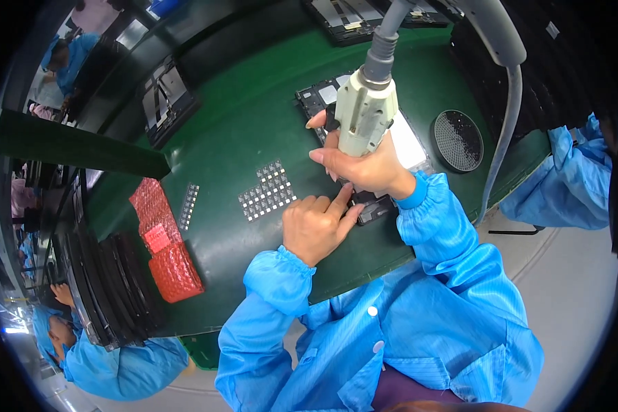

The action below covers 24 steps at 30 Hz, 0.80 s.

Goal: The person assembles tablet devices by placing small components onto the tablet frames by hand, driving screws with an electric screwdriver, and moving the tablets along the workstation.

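My right hand (367, 161) is wrapped round a pale electric screwdriver (365, 110) held upright over a black-framed device panel (408, 137) with a white plate. The screwdriver's tip is hidden behind the hand. At the panel's near left edge rests my left hand (318, 226), its index finger and thumb stretched out and apart, touching the frame, and its other fingers curled. Just left of that hand lies a block of several small dark square parts with light contacts (268, 191). A narrow strip of similar parts (189, 206) lies farther left.
Red bubble-wrap pouches (175, 271) lie beside a row of stacked black panels (113, 288) on the left. A round dish of small dark screws (458, 141) stands right. Another panel (168, 103) lies far left. A grey cable (511, 137) hangs at right. Co-workers (110, 367) sit nearby.
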Each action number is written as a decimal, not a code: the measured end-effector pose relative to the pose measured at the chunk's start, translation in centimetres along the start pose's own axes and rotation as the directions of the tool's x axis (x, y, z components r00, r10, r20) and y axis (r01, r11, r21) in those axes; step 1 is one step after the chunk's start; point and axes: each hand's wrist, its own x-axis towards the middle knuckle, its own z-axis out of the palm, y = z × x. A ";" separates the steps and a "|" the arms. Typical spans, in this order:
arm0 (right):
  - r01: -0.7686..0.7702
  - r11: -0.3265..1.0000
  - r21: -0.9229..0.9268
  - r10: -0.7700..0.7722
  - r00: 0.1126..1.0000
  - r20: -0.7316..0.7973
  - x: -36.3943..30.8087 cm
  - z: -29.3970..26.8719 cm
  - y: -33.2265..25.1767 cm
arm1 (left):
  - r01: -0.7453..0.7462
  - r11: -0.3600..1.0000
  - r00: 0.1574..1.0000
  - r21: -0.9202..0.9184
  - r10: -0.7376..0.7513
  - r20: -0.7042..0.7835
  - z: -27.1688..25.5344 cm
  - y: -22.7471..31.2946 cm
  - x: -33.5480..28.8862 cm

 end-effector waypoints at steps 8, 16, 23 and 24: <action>0.141 0.977 -0.160 -0.149 0.988 -0.040 -0.5 0.3 0.5 | -0.037 0.996 0.999 -0.078 0.034 -0.039 1.1 -0.1 0.0; 0.290 0.945 -0.153 -0.308 0.945 -0.110 -0.3 -1.9 -0.9 | -0.029 0.997 0.999 -0.069 0.028 -0.018 0.5 0.2 0.0; 0.104 0.979 -0.173 -0.171 0.885 -0.433 -3.6 -14.4 -4.6 | -0.051 0.995 0.999 -0.085 0.050 -0.018 1.7 0.6 0.0; 0.124 0.970 -0.210 -0.208 0.870 -0.448 -3.7 -15.7 -3.9 | -0.061 0.994 0.998 -0.089 0.060 -0.014 1.9 0.7 0.2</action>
